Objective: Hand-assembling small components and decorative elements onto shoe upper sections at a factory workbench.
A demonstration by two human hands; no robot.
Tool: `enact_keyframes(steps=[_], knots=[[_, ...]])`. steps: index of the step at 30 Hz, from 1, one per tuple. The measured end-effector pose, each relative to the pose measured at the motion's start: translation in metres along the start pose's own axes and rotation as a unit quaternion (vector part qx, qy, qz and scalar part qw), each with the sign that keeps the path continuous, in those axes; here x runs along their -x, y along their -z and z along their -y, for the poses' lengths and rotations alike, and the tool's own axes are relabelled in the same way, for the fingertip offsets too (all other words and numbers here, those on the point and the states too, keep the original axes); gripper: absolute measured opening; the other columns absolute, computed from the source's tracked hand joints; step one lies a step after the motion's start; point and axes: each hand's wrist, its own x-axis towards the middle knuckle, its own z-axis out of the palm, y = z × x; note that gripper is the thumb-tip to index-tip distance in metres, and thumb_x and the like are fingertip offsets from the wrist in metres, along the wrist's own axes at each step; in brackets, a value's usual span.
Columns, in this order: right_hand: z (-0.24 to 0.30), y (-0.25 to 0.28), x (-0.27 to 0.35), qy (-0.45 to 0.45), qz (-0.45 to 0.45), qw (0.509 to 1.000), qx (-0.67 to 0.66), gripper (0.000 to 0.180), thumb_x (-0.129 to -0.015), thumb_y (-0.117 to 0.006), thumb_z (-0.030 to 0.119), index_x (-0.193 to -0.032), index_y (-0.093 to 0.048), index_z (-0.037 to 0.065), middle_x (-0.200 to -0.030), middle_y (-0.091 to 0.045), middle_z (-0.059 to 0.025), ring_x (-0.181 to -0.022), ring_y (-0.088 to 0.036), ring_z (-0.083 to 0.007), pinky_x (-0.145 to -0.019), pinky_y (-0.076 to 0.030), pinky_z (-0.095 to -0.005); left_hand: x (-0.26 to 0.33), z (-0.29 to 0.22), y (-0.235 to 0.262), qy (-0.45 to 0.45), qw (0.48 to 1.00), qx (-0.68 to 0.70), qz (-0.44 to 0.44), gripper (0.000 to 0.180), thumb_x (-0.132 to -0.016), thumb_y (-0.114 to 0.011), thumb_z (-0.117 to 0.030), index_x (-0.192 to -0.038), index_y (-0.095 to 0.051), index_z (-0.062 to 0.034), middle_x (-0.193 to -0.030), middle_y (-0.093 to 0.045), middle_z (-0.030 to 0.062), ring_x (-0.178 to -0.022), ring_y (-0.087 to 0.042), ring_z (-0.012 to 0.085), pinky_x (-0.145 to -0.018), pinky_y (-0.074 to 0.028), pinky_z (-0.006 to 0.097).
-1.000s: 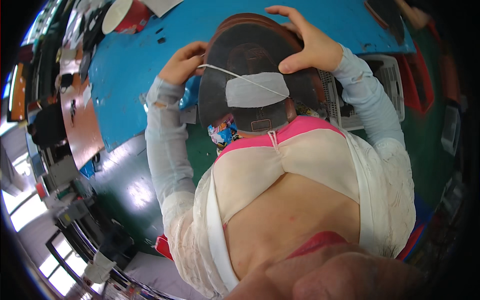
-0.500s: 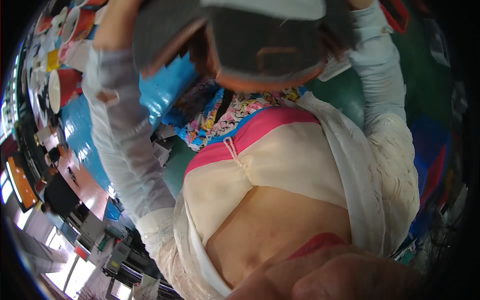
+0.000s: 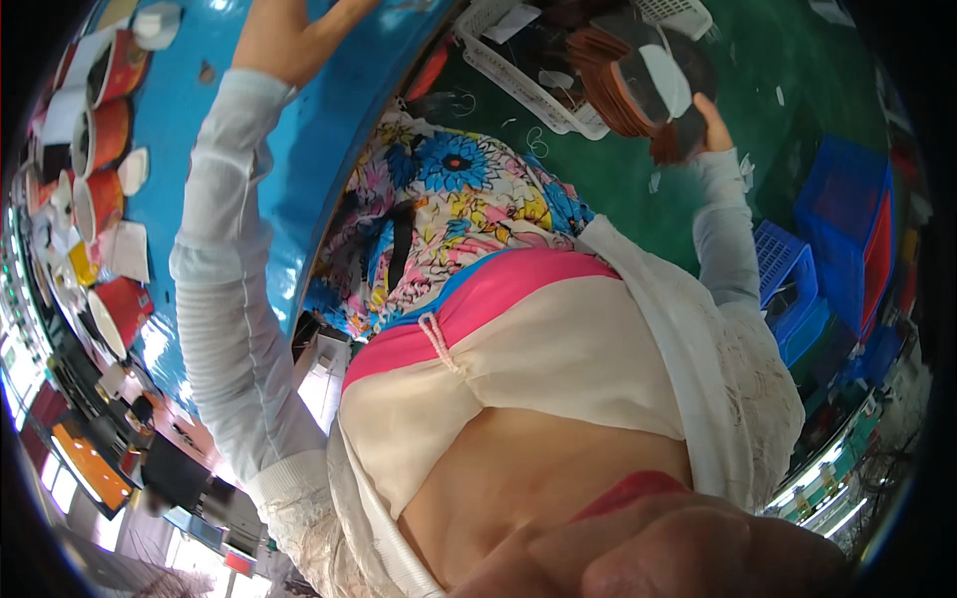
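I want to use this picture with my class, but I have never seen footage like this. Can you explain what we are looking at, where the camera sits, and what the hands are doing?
There is no machine here: a person works with two bare hands, and a wide fisheye camera worn on the head looks down the body. That is why the clothing fills the middle and straight edges bend near the rim.

The left hand reaches up onto a blue table; its fingers run out of the picture, so I cannot tell if it holds anything. Along the far left stand red paper cups.

The right hand is out to the side over a green floor, holding a stack of dark, brown-edged curved pieces with a white patch on the top one. Behind it is a white plastic basket, and blue crates sit to the right.
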Motion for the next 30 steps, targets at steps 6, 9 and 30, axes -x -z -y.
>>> enact_keyframes(steps=[6,9,30], knots=[[-0.069,0.109,0.029,0.138,-0.371,0.918,0.024,0.063,-0.072,-0.081,0.018,-0.123,-0.05,-0.004,-0.114,-0.059,-0.0167,-0.098,-0.062,-0.031,-0.082,-0.054,-0.0416,-0.015,-0.009,-0.032,-0.032,0.994,-0.108,0.008,0.07,-0.078,-0.069,-0.041,-0.131,-0.046,-0.0006,-0.131,-0.044,0.0307,-0.122,-0.041,0.0468,-0.103,-0.033,0.049],[-0.082,0.091,0.012,0.121,-0.39,0.912,0.033,0.058,-0.077,-0.077,0.021,-0.123,-0.051,-0.003,-0.113,-0.06,-0.015,-0.1,-0.061,-0.0294,-0.087,-0.052,-0.0411,-0.028,-0.021,-0.033,-0.046,0.988,-0.15,0.008,0.073,-0.076,-0.071,-0.043,-0.13,-0.046,-0.0002,-0.133,-0.042,0.0305,-0.122,-0.04,0.0465,-0.102,-0.034,0.048],[-0.072,0.093,-0.24,0.125,-0.614,0.743,0.236,0.121,-0.05,-0.089,0.049,-0.134,-0.03,-0.016,-0.124,-0.053,-0.0262,-0.11,-0.056,-0.0337,-0.09,-0.049,-0.0324,-0.054,-0.057,-0.044,-0.038,0.993,-0.115,-0.013,0.067,-0.071,-0.077,-0.033,-0.129,-0.053,-0.0093,-0.128,-0.043,0.0201,-0.119,-0.045,0.0348,-0.098,-0.04,0.042]])
